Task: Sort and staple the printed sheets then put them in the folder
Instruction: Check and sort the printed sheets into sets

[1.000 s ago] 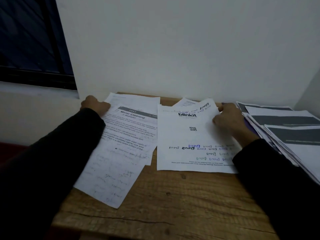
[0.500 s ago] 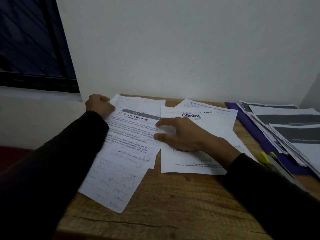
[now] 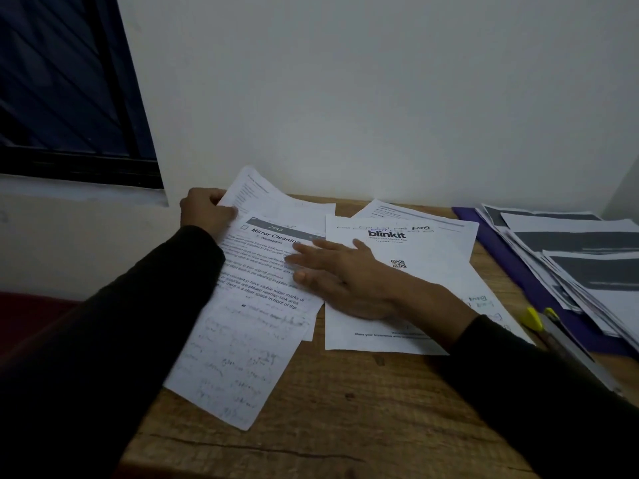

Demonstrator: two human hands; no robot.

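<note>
A "Mirror Cleaning" sheet (image 3: 242, 340) lies at the left of the wooden table (image 3: 345, 426), over other sheets. My left hand (image 3: 204, 212) grips the far left corner of that pile and lifts a sheet (image 3: 262, 198) off it. A "blinkit" sheet (image 3: 425, 250) lies at centre, with another sheet under it. My right hand (image 3: 342, 274) rests flat with spread fingers across the seam between both piles. A purple folder (image 3: 518, 281) lies at the right under a stack of dark-banded sheets (image 3: 581, 250).
A yellow-tipped tool, possibly a stapler (image 3: 560, 337), lies by the folder's near edge. The white wall stands right behind the papers. A dark window (image 3: 69, 98) is at the upper left. The table's front edge is near me.
My right hand left the right side of the blinkit sheet and slid left onto the seam between the piles. My left hand has curled up the far corner of the left pile.
</note>
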